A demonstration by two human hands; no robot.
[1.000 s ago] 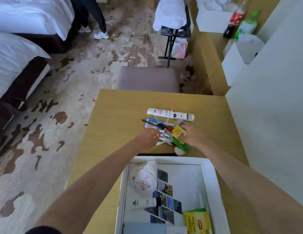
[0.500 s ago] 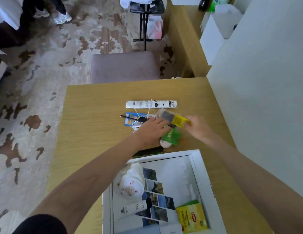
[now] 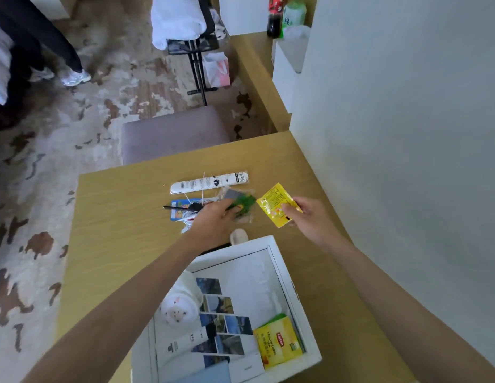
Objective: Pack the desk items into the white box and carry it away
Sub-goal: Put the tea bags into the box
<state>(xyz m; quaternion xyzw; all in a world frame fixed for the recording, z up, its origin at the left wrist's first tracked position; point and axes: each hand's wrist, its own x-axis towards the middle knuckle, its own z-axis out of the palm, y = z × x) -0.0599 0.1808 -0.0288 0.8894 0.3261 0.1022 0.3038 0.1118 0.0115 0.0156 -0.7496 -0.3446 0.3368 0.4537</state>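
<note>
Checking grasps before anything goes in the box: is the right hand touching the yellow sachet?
Touching. The head view shows the right hand pinching the yellow sachet, with the thumb pressed flat on its printed face.

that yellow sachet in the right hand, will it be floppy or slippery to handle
Probably very light: the yellow sachet is held up by a pinch of the right hand near one end. Likely somewhat floppy, as it looks thin and creased. Its shiny wrapper may be slippery.
</note>
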